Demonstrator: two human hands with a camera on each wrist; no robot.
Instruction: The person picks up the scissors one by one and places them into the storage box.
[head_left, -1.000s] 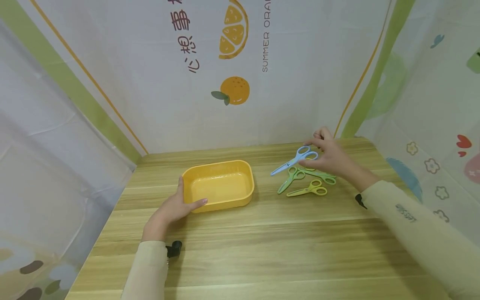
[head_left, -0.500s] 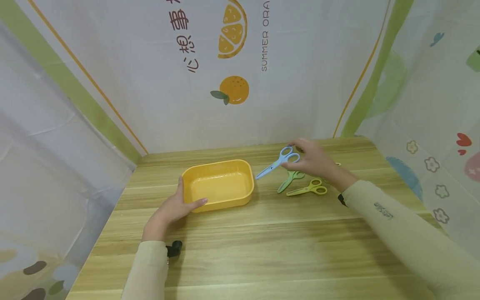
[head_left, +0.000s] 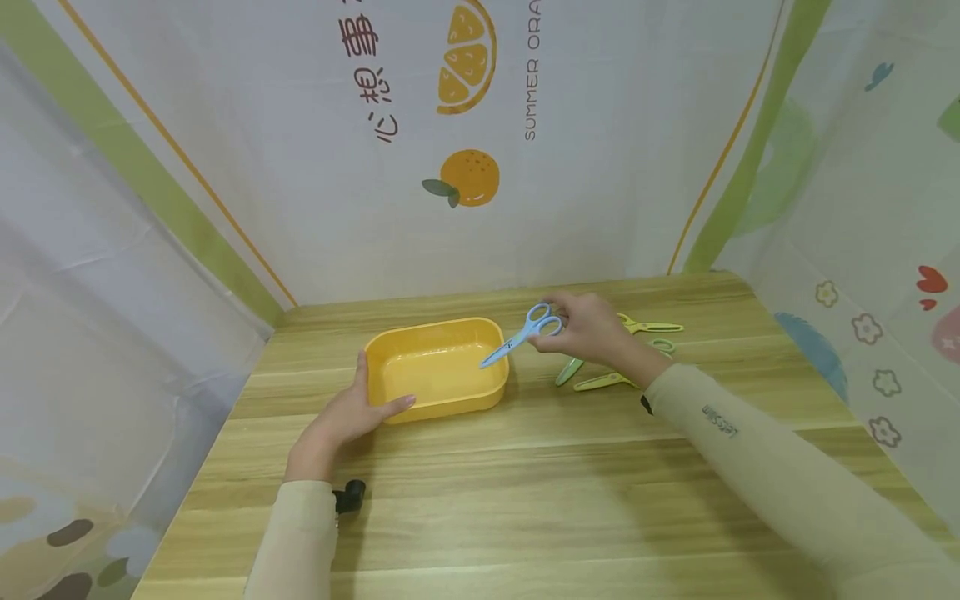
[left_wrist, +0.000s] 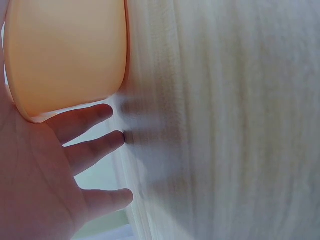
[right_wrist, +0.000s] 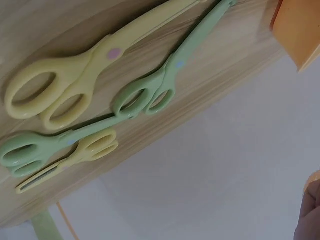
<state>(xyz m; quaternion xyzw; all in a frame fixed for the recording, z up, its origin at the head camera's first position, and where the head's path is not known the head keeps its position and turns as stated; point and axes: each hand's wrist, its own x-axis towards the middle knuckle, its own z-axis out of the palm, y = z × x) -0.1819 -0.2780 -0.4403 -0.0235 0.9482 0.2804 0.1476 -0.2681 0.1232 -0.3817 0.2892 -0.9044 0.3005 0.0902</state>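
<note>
In the head view, my right hand (head_left: 588, 329) pinches light-blue scissors (head_left: 516, 342) by their handles. Their blades point down and left, with the tip over the right end of a yellow rectangular plastic box (head_left: 450, 407). My left hand (head_left: 345, 418) rests against the box's left end, thumb along the front wall. The left wrist view shows its straight, spread fingers (left_wrist: 95, 152) beside the box wall (left_wrist: 67, 55). Nothing lies inside the box. Only a bit of my right hand (right_wrist: 311, 210) enters the right wrist view; the blue scissors are out of that view.
Green and yellow scissors lie right of the box, partly behind my right arm. The right wrist view shows large yellow scissors (right_wrist: 107, 56), green scissors (right_wrist: 172, 67), a second green pair (right_wrist: 62, 141) and another yellow pair (right_wrist: 87, 149) on the wooden table (head_left: 480, 517). Printed cloth (head_left: 585, 208) hangs behind.
My right hand has carried the blue scissors left, from above the other scissors to the box's right rim. The left hand and box have stayed put.
</note>
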